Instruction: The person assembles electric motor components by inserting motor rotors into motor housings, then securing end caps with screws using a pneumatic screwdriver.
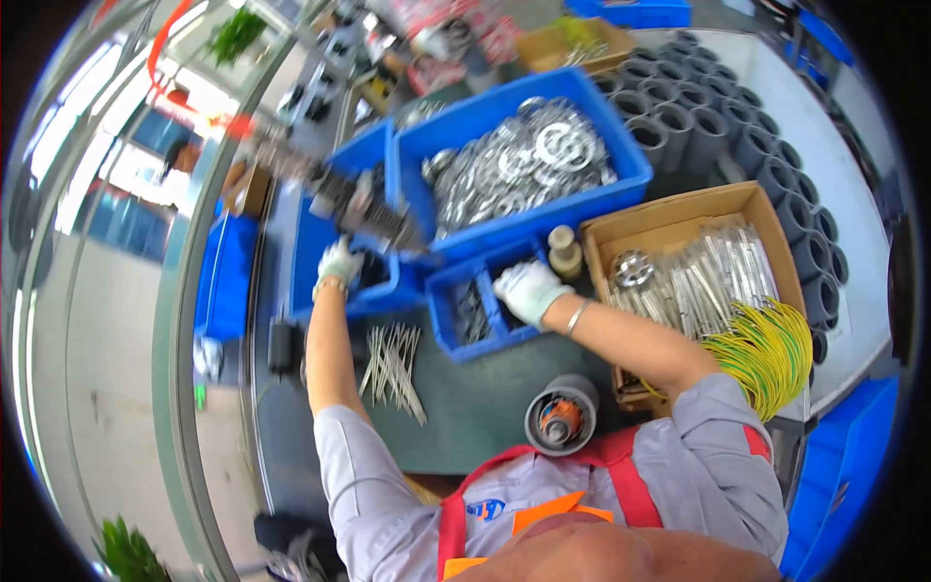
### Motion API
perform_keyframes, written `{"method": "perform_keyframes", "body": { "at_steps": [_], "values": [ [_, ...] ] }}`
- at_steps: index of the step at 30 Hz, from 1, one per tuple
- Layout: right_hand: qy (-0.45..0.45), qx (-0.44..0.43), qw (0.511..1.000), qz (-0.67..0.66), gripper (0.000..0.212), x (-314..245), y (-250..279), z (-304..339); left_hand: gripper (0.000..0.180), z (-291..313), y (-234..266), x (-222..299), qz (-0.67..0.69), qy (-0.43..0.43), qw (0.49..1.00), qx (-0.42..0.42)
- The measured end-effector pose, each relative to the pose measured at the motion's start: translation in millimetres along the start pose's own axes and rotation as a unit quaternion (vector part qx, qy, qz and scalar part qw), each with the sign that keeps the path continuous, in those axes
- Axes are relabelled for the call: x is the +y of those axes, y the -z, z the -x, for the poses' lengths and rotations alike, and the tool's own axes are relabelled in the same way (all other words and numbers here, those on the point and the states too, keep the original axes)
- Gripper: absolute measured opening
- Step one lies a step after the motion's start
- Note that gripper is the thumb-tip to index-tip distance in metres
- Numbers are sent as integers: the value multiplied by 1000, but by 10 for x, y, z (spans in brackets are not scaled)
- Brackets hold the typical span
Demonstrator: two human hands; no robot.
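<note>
Both hands are working at the containers, so picking cleanly would probably mean keeping the wrists low, feeling for one piece at a time, and watching one container while the other hand is holding steady. The left hand (337, 262) should be steering clear of the blurred hanging tool (361, 209) just beyond it, and the right hand (531, 293) of the pale bottle (565, 256) standing just beside it. Dark parts (371, 273) are lying in the blue bin (384, 303), just right of the left fingers; contact is not clear. Small dark pieces (473, 313) are lying in the left compartment of the small blue tray (497, 344), while the right fingers are resting over its right compartment, near the divider. Whether either hand's fingers are spreading, closing or gripping anything is impossible to say, as gloves and blur are hiding the tips.
</note>
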State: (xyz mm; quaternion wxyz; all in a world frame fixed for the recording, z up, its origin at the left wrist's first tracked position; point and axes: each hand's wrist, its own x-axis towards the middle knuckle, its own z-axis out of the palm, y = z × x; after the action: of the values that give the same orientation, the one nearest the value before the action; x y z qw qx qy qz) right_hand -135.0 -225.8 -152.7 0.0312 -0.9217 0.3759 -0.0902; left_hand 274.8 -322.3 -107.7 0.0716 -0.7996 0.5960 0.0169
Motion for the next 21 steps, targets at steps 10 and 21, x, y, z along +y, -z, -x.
{"method": "perform_keyframes", "body": {
  "at_steps": [10, 21],
  "values": [
    [8, -59, 998, -30, 22, -57, 226, -65, 79, 384, 433, 215, 21, 60, 998, 18],
    [55, -38, 993, -100, 20, 4, 303, 72, 42, 2406, 560, 336, 633, -3, 738, 235]
  ]
}}
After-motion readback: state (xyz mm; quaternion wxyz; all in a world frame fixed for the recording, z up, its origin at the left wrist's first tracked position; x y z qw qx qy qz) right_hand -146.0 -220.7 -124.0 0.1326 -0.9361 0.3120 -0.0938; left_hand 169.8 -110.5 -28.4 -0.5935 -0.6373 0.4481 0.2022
